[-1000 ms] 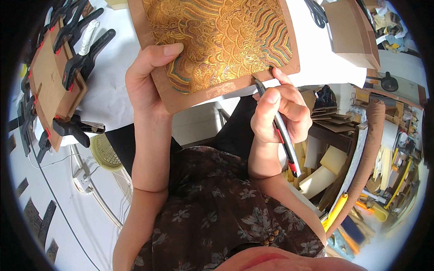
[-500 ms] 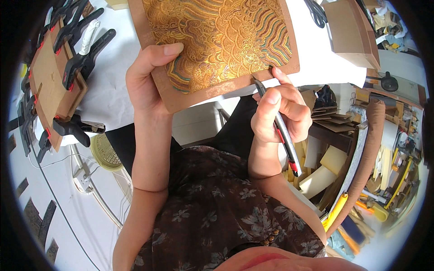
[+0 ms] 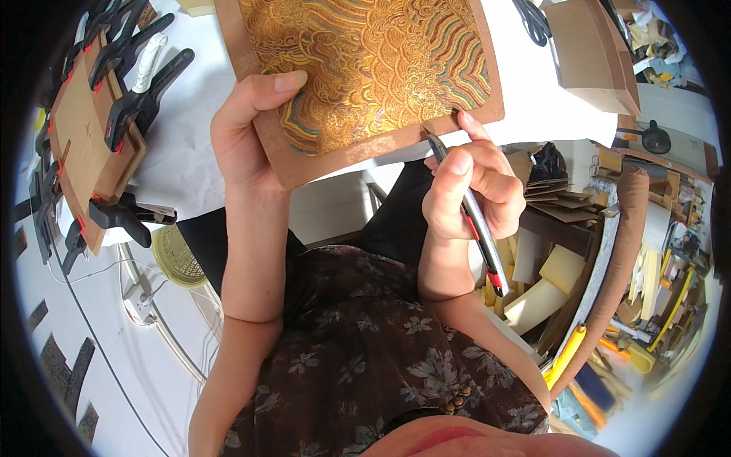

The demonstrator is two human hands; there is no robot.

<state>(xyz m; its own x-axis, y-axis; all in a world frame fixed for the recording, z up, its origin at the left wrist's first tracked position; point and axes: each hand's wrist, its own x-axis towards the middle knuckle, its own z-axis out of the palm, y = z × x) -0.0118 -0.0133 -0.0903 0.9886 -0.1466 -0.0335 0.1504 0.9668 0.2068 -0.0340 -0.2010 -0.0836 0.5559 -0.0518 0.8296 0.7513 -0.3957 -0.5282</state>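
My left hand (image 3: 247, 133) grips the left edge of a flat brown panel (image 3: 293, 174), its thumb lying over the front. Gold brocade (image 3: 373, 76) with wave patterns and coloured stripes covers the panel's middle, inside a brown border with rounded corners. Closed around a slim black-and-red craft knife (image 3: 492, 259), my right hand (image 3: 480, 186) is at the panel's lower right edge. The knife's narrow tip points at the lower border; whether it touches cannot be made out. One right fingertip rests by the same edge. The panel's top runs out of view.
At the left, brown boards (image 3: 87, 137) are held by several black spring clamps (image 3: 152, 95). A brown box (image 3: 590, 53) and a coiled black cord (image 3: 533, 23) lie on the white-covered table (image 3: 179, 164). To the right, a padded brown rail (image 3: 620, 259) borders shelves of offcuts. A yellow-green basket (image 3: 177, 255) stands below.
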